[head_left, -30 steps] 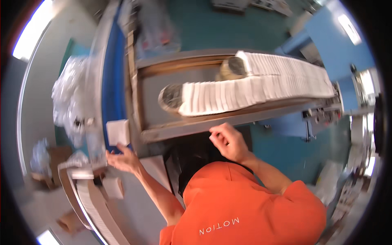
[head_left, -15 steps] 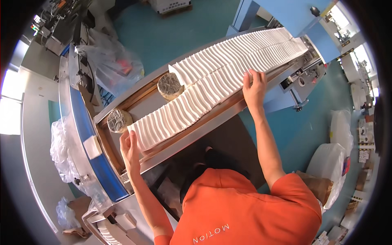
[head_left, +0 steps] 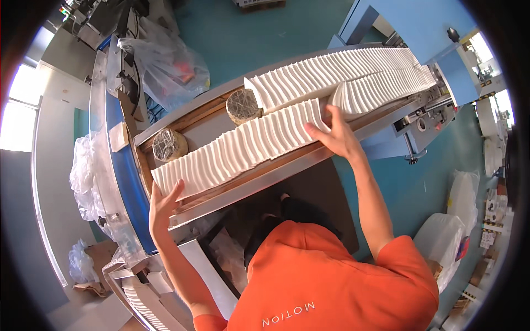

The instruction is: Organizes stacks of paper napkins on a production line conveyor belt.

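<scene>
A row of folded white paper sheets, probably tissues [head_left: 237,144], stands on edge along the near side of a long trough, between my two hands. My left hand [head_left: 162,208] presses the row's left end, its fingers at the end face and the thumb on the near side. My right hand [head_left: 339,137] grips the right end, fingers in a gap and thumb on the near side. Right of that gap, more folded sheets [head_left: 381,91] lean and fan out. A second row [head_left: 309,74] fills the far side of the trough.
Two round tape-wrapped blocks [head_left: 243,106] [head_left: 169,145] stand in the trough. A blue machine [head_left: 419,33] is at the right end. Left are a blue belt [head_left: 126,182] and plastic bags [head_left: 165,66]. The trough's metal edge [head_left: 248,187] lies nearest me.
The near row's left part has shifted left toward the trough's end, opening a gap on its right. My right hand has moved from the row's near edge into that gap; my left hand moved left.
</scene>
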{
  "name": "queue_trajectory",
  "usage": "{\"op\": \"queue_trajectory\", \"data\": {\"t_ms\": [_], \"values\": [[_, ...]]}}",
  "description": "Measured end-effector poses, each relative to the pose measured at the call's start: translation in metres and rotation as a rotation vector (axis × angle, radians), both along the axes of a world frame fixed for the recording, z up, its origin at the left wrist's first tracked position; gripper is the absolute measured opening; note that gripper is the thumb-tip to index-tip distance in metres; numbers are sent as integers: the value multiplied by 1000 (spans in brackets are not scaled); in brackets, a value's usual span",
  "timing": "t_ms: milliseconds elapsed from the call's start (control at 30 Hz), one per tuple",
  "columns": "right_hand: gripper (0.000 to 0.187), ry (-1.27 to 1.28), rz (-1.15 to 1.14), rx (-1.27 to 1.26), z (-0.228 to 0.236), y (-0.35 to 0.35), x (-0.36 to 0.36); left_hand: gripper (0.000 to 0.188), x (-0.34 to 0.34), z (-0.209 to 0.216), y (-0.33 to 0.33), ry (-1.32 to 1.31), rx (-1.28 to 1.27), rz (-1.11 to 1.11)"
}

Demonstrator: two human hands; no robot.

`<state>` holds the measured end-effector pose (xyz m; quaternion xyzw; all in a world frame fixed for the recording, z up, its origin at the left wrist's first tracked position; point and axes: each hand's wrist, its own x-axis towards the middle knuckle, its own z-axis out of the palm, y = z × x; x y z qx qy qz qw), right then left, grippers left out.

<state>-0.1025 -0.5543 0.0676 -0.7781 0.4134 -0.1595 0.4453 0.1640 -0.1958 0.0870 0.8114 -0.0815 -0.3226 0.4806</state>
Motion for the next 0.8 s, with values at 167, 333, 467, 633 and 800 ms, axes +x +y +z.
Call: {"op": "queue_trajectory", "data": {"t_ms": [167,333,467,633,800], "values": [[69,22,105,46,-18,15,11,57,-11,-9,-28,106,-139,-8],[58,-215,203,147,34,52,35,58,-28,18,24,-10,-230,163],[62,-241,523,221,65,115,79,67,-91,38,138,-108,-295,451],[77,-111,1214,197,55,257,134,79,-302,-7,277,-137,-276,1122],[104,272,2003,71,-32,474,150,72,-508,-33,238,102,-89,1932]]}}
